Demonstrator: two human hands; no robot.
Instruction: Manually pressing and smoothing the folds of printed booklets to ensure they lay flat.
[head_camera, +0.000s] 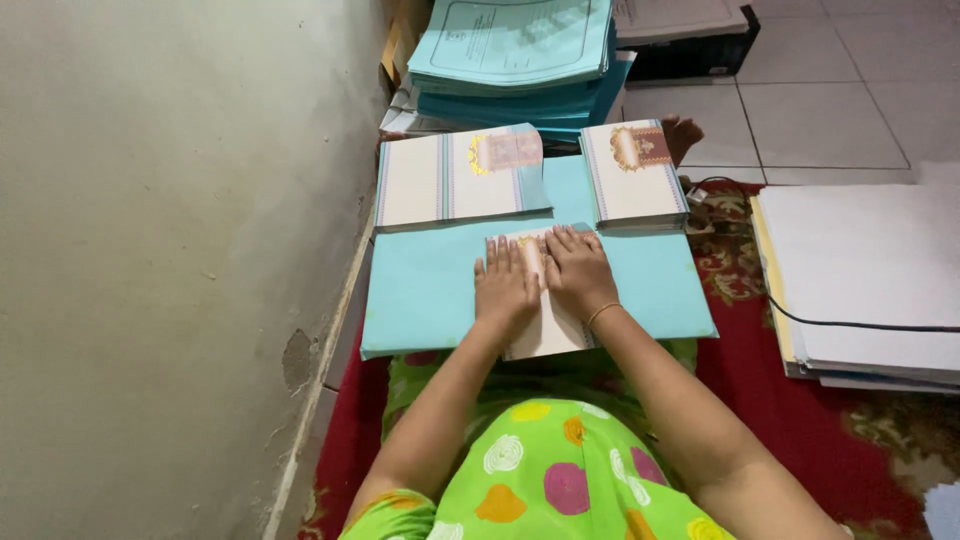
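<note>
left hand (505, 285) and right hand (578, 272) side by side, fingers flat and spread, palms pressing on a cream folded sheet (545, 335), gripping nothing. sheet lying on a light blue folder (430, 290) across the lap. beyond it two stacks of cream printed cards (460, 180) and (632, 172). more blue folders (515, 55) behind. grey wall (170, 250) at left, red patterned carpet (800, 410), white tiled floor (830, 90), paper pile (865, 280) at right.
</note>
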